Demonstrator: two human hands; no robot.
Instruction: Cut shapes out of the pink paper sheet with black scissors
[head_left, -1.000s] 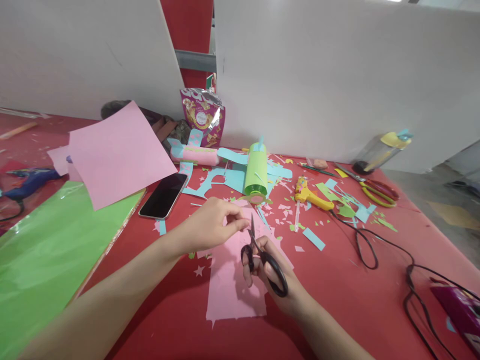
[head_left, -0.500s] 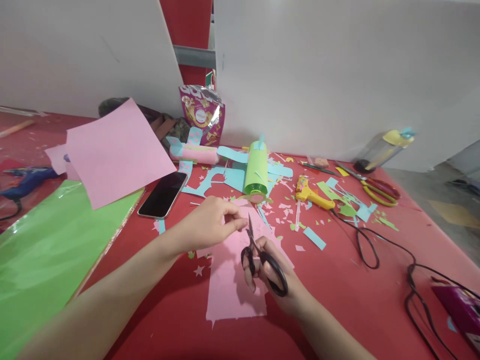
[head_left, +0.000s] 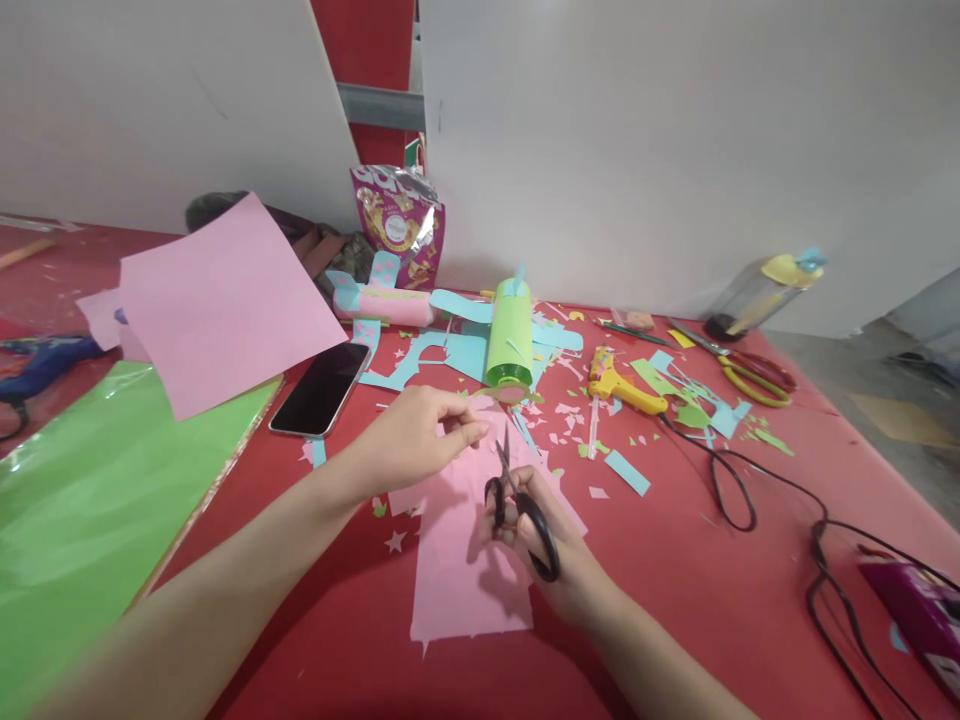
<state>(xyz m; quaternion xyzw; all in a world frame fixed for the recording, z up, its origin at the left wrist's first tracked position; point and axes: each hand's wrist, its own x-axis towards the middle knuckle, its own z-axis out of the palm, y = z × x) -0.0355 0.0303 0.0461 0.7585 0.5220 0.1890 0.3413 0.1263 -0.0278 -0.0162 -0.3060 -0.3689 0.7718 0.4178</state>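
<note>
My right hand (head_left: 551, 555) grips black-handled scissors (head_left: 517, 500), blades pointing away from me over a pink paper sheet (head_left: 465, 570) that lies on the red table. My left hand (head_left: 416, 440) is just left of the blades, thumb and fingers pinched together on a small pink piece I can barely make out. Both hands hover above the top part of the pink sheet.
Ahead lie a green paper roll (head_left: 510, 345), a pink roll (head_left: 394, 305), blue cut-outs and many scraps. A phone (head_left: 319, 390), a large pink sheet (head_left: 217, 300) and green paper (head_left: 97, 500) are left. A yellow glue gun (head_left: 622, 385) with black cable (head_left: 750, 500), red-yellow scissors (head_left: 750, 370) and a bottle (head_left: 761, 295) are right.
The scissors have swung slightly towards me and to the left in my right hand. My left hand stays pinched beside the blades. The view has shifted a little.
</note>
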